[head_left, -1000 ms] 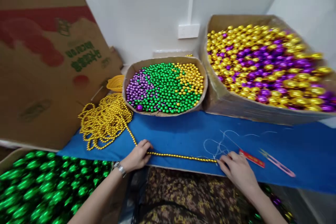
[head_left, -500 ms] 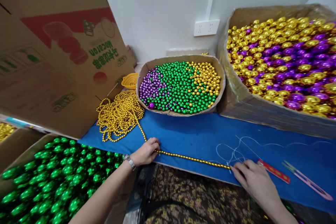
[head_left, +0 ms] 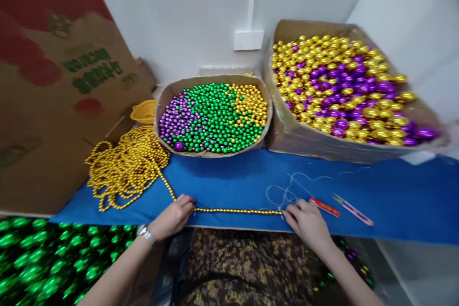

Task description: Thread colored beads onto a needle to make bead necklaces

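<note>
Only the head view clearly shifts from the earlier frame; left hand (head_left: 175,216) and right hand (head_left: 307,222) hold a gold bead strand (head_left: 236,211) straight along the blue cloth (head_left: 222,184). Probably light, limp and slick, it wants pinching at 2 points.

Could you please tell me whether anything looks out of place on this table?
One large purple bead sits among much smaller beads at the near left of the oval box, so it looks stray. Pale thread lies in loose, crossing loops.

Blue tabletop (head_left: 222,179), gold bead strands (head_left: 138,158), pink tool (head_left: 358,214)
</note>
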The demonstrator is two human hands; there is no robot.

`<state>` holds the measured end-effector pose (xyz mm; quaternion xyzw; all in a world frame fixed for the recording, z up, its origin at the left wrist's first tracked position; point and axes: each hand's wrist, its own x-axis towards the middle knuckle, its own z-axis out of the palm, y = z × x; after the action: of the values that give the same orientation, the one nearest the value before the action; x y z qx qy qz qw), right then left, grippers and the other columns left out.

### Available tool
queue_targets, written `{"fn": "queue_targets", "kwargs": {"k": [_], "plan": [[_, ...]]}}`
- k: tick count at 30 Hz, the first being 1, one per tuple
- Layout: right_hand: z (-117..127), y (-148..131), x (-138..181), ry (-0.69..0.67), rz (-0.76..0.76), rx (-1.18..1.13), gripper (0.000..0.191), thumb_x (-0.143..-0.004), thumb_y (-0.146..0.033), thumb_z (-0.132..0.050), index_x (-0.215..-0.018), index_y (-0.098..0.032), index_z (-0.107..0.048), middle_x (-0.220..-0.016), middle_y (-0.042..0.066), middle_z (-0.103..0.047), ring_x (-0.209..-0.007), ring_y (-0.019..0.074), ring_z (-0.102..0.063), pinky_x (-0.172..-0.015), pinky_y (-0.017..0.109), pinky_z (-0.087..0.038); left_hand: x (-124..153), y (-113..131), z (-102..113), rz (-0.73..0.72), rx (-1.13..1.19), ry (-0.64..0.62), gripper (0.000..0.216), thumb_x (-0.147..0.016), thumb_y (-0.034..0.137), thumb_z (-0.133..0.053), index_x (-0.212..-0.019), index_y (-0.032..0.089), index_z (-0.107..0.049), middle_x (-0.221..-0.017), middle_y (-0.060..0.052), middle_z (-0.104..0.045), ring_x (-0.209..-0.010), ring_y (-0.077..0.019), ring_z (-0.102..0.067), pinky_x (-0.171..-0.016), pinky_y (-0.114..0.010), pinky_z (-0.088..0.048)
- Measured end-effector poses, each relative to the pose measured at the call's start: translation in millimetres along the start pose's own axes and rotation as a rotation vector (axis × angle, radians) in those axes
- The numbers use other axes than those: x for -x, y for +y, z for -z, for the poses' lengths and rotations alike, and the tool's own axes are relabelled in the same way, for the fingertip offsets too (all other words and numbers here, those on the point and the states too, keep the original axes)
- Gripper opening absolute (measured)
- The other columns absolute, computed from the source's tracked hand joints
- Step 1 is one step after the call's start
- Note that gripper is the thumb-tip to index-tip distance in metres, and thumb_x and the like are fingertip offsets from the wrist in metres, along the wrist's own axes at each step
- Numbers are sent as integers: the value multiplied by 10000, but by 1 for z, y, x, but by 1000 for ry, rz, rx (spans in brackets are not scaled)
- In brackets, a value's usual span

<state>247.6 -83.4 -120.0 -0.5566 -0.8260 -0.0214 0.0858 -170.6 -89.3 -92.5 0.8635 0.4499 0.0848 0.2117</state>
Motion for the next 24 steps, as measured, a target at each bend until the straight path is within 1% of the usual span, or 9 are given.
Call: {"fn": "queue_targets", "kwargs": {"k": [4, 8, 11, 14, 17, 18, 20, 21, 24], "plan": [[2, -4, 0, -28, -54, 46, 257, -885, -298, -455, -738, -225, -652, -713, 14, -545, -695, 152, -544, -868, 350, -338, 1, -8, -3, -25, -85, 4, 214, -890, 132, -375, -987, 196, -554, -990, -79, -578, -899, -212, -523, -804, -348, -449], [4, -1, -11, -7, -77, 58, 270, -884, -292, -442, -728, -229, -653, -732, 18, -544, -707, 153, -543, -881, 354, -334, -10, -13, 1, 10, -197, 25, 183, -886, 157, -379, -914, 185, -557, -820, -67, -579, -794, -217, -530, -718, -334, -434], [4, 14, -35, 46, -116, 65, 285, -884, -301, -427, -754, -214, -665, -786, 41, -554, -733, 162, -546, -857, 352, -353, -34, -11, 8, 77, -195, 88, 161, -863, 168, -394, -871, 186, -554, -760, -57, -573, -743, -205, -537, -672, -304, -413], [5, 33, -66, 93, -189, 72, 310, -875, -293, -414, -745, -186, -673, -880, 83, -570, -679, 162, -548, -736, 342, -390, -65, -9, 13, 195, -57, 140, 133, -829, 186, -430, -860, 196, -559, -790, -49, -602, -752, -189, -554, -679, -284, -399], [7, 34, -92, 100, -224, 58, 282, -852, -203, -405, -804, -181, -682, -1003, 128, -585, -608, 152, -554, -660, 358, -387, -91, -6, 15, 259, 56, 170, 95, -792, 198, -474, -805, 196, -568, -759, -28, -616, -716, -170, -562, -647, -258, -386], [8, 26, -99, 94, -209, 43, 281, -844, -168, -402, -879, -188, -680, -1059, 141, -582, -610, 154, -565, -653, 363, -388, -96, -4, 14, 258, 75, 173, 90, -785, 202, -479, -792, 195, -568, -736, -18, -616, -684, -160, -559, -625, -248, -381], [7, -7, -112, 67, -134, -11, 334, -845, -134, -401, -1077, -215, -627, -1169, 150, -557, -651, 163, -595, -647, 353, -398, -103, -2, 14, 243, 119, 169, 95, -786, 210, -472, -781, 192, -565, -693, 3, -613, -622, -137, -547, -583, -230, -371], [4, -29, -118, 44, -68, -53, 338, -859, -162, -416, -1134, -243, -595, -1185, 125, -561, -687, 164, -609, -644, 330, -410, -105, 0, 14, 235, 145, 164, 102, -791, 215, -464, -779, 189, -561, -676, 11, -608, -602, -128, -540, -570, -222, -370], [-5, -104, -138, -32, 162, -200, 313, -875, -306, -502, -1184, -294, -546, -1158, 42, -593, -846, 148, -618, -676, 254, -448, -103, 3, 18, 214, 204, 153, 130, -810, 235, -433, -781, 175, -544, -675, 17, -598, -595, -113, -529, -555, -204, -379]]}}
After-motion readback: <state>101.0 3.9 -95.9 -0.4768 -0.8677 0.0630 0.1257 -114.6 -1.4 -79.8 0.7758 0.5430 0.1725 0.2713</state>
